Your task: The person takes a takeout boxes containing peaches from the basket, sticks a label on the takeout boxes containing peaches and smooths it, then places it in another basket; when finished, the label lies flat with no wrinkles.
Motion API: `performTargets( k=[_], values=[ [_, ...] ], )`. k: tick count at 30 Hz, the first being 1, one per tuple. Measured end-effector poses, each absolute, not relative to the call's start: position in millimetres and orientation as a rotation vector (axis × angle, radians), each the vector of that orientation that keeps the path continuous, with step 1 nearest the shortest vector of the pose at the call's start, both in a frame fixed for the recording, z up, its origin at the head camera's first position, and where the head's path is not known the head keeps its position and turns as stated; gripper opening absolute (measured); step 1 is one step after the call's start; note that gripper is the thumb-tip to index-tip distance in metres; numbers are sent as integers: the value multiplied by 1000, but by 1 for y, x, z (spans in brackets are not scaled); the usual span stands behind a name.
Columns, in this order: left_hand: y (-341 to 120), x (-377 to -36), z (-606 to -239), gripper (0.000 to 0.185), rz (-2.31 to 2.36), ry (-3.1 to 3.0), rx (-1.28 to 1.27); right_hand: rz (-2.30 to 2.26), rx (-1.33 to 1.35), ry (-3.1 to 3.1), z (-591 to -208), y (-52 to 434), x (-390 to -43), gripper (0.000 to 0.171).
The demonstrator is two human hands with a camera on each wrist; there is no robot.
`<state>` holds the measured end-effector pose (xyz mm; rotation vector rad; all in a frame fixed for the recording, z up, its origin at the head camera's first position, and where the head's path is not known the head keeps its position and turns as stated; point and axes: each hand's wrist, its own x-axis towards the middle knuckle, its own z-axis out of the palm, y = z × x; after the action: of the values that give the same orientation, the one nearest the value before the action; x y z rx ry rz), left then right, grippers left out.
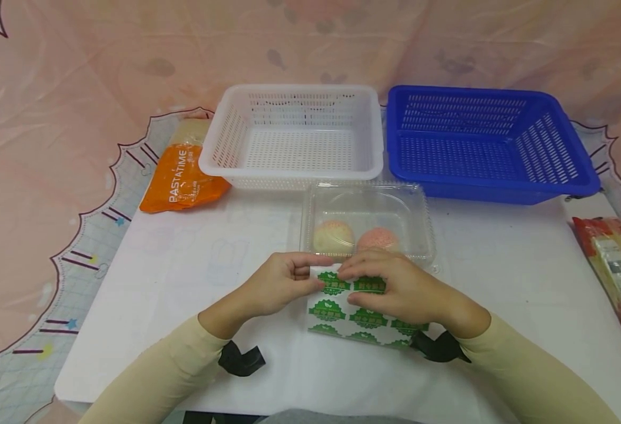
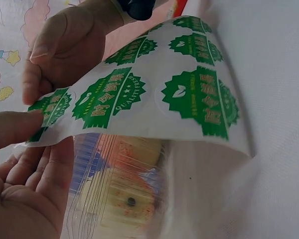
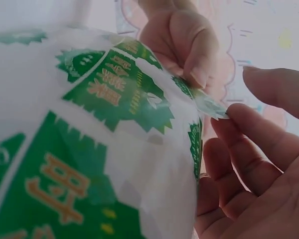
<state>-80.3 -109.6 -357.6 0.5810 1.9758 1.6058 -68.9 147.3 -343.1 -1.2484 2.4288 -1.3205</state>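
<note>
Between the left hand, pinching its edge, and the right hand, only touching, the sticker sheet should be peeled slowly.

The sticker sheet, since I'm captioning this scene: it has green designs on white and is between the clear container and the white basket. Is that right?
Its place is wrong: the head view shows the sticker sheet on the person's side of the clear container, which is between it and the white basket. The green designs on white are right.
</note>
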Motion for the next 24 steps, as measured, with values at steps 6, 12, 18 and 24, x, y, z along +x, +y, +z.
performTargets(
  k=[6, 12, 18, 24],
  values=[
    [-111, -79, -358, 44, 1588, 1974, 583, -1421, -1323, 2374, -345, 148, -69, 32],
    [-113, -77, -359, 44, 1547, 2015, 596, -1517, -1344, 2331, -344, 148, -68, 33],
    [-114, -76, -360, 43, 1601, 1910, 550, -1588, -1360, 2326, -343, 148, -68, 33],
    [-114, -75, -360, 47, 1604, 1866, 486, -1653, -1356, 2303, -344, 148, -68, 35]
  ],
)
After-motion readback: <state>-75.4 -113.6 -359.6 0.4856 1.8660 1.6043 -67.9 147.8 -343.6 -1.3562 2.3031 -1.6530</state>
